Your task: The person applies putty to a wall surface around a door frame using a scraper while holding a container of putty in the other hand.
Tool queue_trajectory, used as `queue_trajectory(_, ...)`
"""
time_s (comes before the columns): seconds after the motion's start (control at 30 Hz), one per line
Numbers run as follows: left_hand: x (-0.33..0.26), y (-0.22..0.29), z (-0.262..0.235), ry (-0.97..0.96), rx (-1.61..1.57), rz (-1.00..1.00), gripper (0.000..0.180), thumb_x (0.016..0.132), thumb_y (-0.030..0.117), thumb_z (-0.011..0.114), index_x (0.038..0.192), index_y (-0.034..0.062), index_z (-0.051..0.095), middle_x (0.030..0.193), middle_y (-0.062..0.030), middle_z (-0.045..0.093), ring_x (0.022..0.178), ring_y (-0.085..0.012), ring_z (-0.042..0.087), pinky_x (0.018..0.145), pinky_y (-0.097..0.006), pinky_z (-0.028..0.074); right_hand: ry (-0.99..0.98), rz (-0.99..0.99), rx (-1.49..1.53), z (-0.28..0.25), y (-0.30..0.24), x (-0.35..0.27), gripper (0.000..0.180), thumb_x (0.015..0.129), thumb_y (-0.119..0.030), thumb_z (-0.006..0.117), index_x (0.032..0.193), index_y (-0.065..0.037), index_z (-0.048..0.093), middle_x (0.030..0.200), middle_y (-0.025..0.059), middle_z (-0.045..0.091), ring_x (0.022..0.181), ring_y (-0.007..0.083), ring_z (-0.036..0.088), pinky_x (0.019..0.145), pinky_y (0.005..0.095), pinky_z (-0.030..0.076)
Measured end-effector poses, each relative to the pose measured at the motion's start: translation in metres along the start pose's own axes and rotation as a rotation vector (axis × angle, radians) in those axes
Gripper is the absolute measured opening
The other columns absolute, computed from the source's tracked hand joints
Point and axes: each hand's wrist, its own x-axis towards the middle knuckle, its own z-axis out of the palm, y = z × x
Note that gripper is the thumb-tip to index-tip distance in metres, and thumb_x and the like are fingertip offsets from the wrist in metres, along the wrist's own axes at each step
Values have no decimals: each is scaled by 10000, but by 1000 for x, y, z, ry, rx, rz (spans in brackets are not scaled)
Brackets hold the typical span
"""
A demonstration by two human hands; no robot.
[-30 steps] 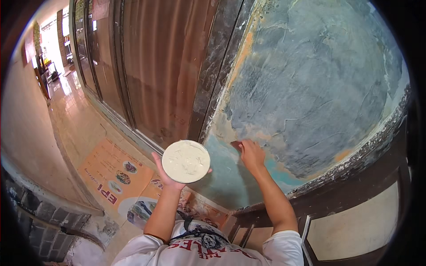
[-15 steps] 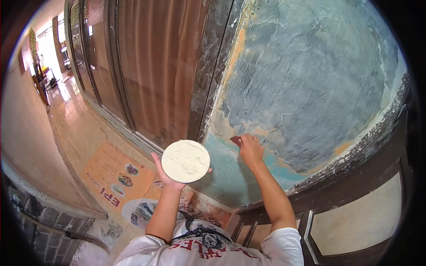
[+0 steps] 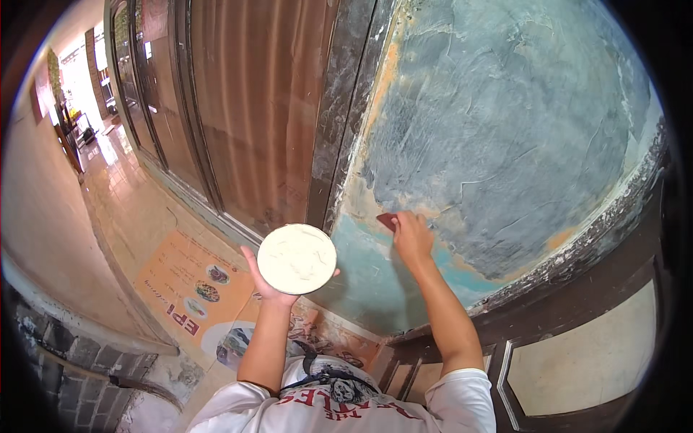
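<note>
My left hand (image 3: 270, 290) holds up a round tub (image 3: 298, 292) from beneath, its fingers wrapped around the side. Cream-white paste (image 3: 297, 256), smooth with a few ridges, fills it nearly to the rim. In my right hand (image 3: 413, 239) is a small reddish-brown scraper (image 3: 386, 220), its flat blade against or very close to the wall (image 3: 505, 123); contact is hard to tell. There the wall changes from rough grey-blue plaster to a pale turquoise patch (image 3: 368, 270), with beige and orange showing between them.
Left of the wall stands a dark wooden frame (image 3: 332, 137) with a brown curtained glass pane (image 3: 253, 108). An orange printed banner (image 3: 173, 278) lies on the floor below. A dark brown panelled door or cabinet (image 3: 577, 353) is at the lower right. Grey blocks (image 3: 72, 361) sit lower left.
My right hand and the scraper have shifted slightly up along the wall. The tub in my left hand has moved a little left and up.
</note>
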Motion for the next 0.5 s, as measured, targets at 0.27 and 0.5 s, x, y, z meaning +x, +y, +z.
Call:
queue_trajectory(0.27, -1, 4, 3, -46, -12, 0, 1047, 893, 911, 343, 1564, 113, 442, 1627, -200, 399, 1411, -554, 424, 994, -918, 298, -162, 41, 53, -7, 0, -18, 144, 1018, -258, 618, 1049, -133, 681, 1071, 32, 692, 1001, 338, 633, 724, 526, 562)
queue_trajectory(0.5, -3, 4, 3, -18, -48, 2, 1060, 895, 905, 360, 1539, 69, 468, 1592, -210, 448, 1381, -543, 466, 1008, -869, 358, 41, 0, 89, -22, 7, 2, 115, 992, -214, 655, 1058, -126, 685, 1034, 45, 691, 988, 333, 637, 724, 529, 551)
